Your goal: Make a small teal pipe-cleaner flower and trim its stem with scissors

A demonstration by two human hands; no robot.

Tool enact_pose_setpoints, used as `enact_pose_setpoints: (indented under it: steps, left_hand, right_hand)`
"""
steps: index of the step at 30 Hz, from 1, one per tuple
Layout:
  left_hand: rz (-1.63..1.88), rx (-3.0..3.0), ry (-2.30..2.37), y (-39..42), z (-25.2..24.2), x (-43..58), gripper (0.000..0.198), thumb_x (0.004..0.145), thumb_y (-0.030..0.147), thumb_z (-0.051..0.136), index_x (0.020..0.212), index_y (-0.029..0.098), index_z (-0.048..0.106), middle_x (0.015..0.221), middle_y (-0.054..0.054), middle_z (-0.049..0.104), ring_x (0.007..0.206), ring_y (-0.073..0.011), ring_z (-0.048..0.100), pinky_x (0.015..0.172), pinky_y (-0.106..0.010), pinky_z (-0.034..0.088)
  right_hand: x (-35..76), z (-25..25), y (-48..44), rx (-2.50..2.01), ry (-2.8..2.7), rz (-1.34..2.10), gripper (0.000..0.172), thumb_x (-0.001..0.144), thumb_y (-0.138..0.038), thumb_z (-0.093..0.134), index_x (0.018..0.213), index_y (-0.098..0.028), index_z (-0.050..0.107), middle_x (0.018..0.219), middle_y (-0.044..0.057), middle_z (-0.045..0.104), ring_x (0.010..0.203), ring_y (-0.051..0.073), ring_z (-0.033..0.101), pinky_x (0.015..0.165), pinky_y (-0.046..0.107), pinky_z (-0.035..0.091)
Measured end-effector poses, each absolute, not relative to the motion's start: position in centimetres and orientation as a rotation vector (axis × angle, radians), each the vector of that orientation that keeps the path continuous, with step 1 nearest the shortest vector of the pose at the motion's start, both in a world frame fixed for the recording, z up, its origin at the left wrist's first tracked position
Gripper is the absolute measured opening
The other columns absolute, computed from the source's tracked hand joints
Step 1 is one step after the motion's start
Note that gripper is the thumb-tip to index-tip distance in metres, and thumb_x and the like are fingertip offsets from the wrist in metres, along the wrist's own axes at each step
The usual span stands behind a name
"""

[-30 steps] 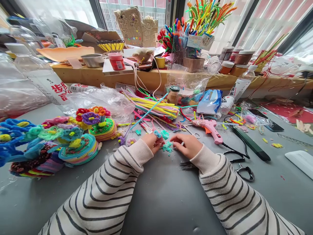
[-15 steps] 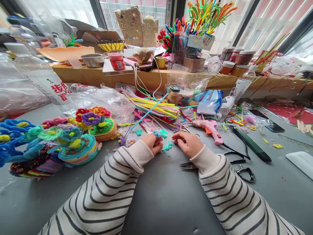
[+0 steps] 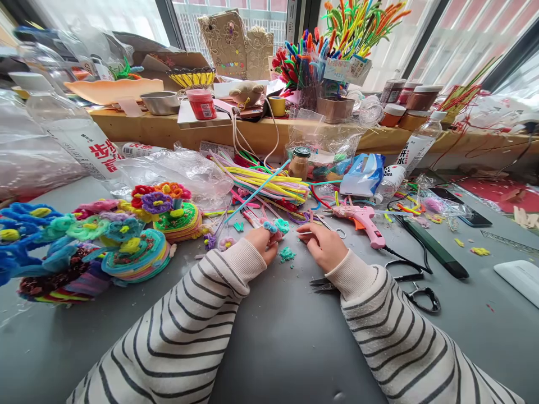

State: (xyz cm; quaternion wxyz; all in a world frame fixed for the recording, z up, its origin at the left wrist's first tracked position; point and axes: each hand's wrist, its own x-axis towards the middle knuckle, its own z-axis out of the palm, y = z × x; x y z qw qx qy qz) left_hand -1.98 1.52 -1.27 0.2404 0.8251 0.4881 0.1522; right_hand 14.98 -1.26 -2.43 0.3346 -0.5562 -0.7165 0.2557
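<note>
My left hand (image 3: 261, 244) is closed, its fingers pinching a small fuzzy blue pipe-cleaner piece (image 3: 270, 226). A teal fuzzy piece (image 3: 282, 225) lies right beside it; whether they are joined I cannot tell. My right hand (image 3: 323, 245) rests low over the table with loosely bent fingers, a gap showing between forefinger and thumb. Nothing clear is seen in it. Between both hands lies a clump of teal fuzz (image 3: 287, 254) with loose crumbs. Black-handled scissors (image 3: 415, 276) lie partly under my right wrist, blades poking out on the left.
A pink glue gun (image 3: 357, 216) lies right of my right hand. Pipe-cleaner flowers in pots (image 3: 135, 255) stand at left. Behind are a bundle of pipe cleaners (image 3: 269, 185), a small jar (image 3: 300, 163) and a tilted water bottle (image 3: 421, 143). A green-black cutter-like tool (image 3: 435, 247) lies at right.
My right hand has shifted slightly left, its fingers a little changed in pose. The blue piece in my left hand is turned slightly and sits nearer the teal piece.
</note>
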Motion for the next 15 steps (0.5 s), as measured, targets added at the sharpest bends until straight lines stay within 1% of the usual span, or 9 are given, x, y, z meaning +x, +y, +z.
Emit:
enact_pose_setpoints:
  steps: [3, 5, 7, 10, 13, 15]
  left_hand:
    - [0.434, 2.197, 1.208, 1.3, -1.4, -2.0, 0.013, 0.066, 0.018, 0.046, 0.078, 0.016, 0.051, 0.08, -0.005, 0.062, 0.069, -0.0144, 0.058, 0.065, -0.027, 0.047]
    - [0.459, 2.151, 1.18, 1.3, -1.4, -2.0, 0.015, 0.066, 0.019, 0.046, 0.08, 0.015, 0.051, 0.08, -0.005, 0.062, 0.067, -0.0142, 0.059, 0.064, -0.027, 0.047]
    - [0.487, 2.116, 1.235, 1.4, -1.4, -2.0, 0.014, 0.065, 0.02, 0.046, 0.078, 0.015, 0.051, 0.078, -0.006, 0.061, 0.066, -0.0151, 0.059, 0.063, -0.028, 0.048]
    - [0.514, 2.073, 1.354, 1.8, -1.4, -2.1, 0.013, 0.064, 0.022, 0.046, 0.074, 0.015, 0.052, 0.076, -0.006, 0.061, 0.063, -0.0161, 0.059, 0.063, -0.029, 0.048]
    - [0.5, 2.054, 1.37, 1.9, -1.5, -2.1, 0.014, 0.064, 0.025, 0.048, 0.073, 0.016, 0.053, 0.075, -0.005, 0.062, 0.062, -0.0158, 0.059, 0.063, -0.028, 0.047]
    - [0.496, 2.068, 1.334, 2.0, -1.6, -2.1, 0.013, 0.064, 0.026, 0.048, 0.072, 0.017, 0.052, 0.075, -0.004, 0.063, 0.066, -0.0165, 0.059, 0.064, -0.027, 0.047]
  right_hand:
    - [14.8, -2.3, -1.4, -1.393, -1.854, 0.787, 0.034, 0.066, 0.0, 0.03, 0.09, -0.01, 0.051, 0.091, 0.01, 0.058, 0.076, 0.014, 0.061, 0.071, 0.027, 0.048]
    - [14.8, -2.1, -1.4, -1.36, -1.87, 0.785, 0.034, 0.067, -0.001, 0.028, 0.09, -0.01, 0.052, 0.091, 0.01, 0.059, 0.077, 0.014, 0.06, 0.071, 0.027, 0.048]
    - [15.0, -2.1, -1.2, -1.381, -1.93, 0.636, 0.034, 0.066, -0.001, 0.03, 0.09, -0.01, 0.053, 0.092, 0.01, 0.059, 0.084, 0.016, 0.057, 0.077, 0.03, 0.046]
    - [15.2, -2.8, -0.8, -1.437, -2.065, 0.371, 0.038, 0.062, -0.001, 0.033, 0.093, -0.009, 0.054, 0.097, 0.012, 0.058, 0.095, 0.02, 0.051, 0.086, 0.036, 0.039]
    - [15.1, -3.8, -0.4, -1.442, -2.178, 0.324, 0.045, 0.059, 0.001, 0.033, 0.099, -0.006, 0.051, 0.105, 0.014, 0.053, 0.104, 0.021, 0.044, 0.091, 0.037, 0.034]
    - [14.9, -4.3, -0.2, -1.445, -2.203, 0.333, 0.049, 0.056, 0.003, 0.033, 0.101, -0.007, 0.05, 0.111, 0.013, 0.05, 0.11, 0.022, 0.038, 0.094, 0.038, 0.031]
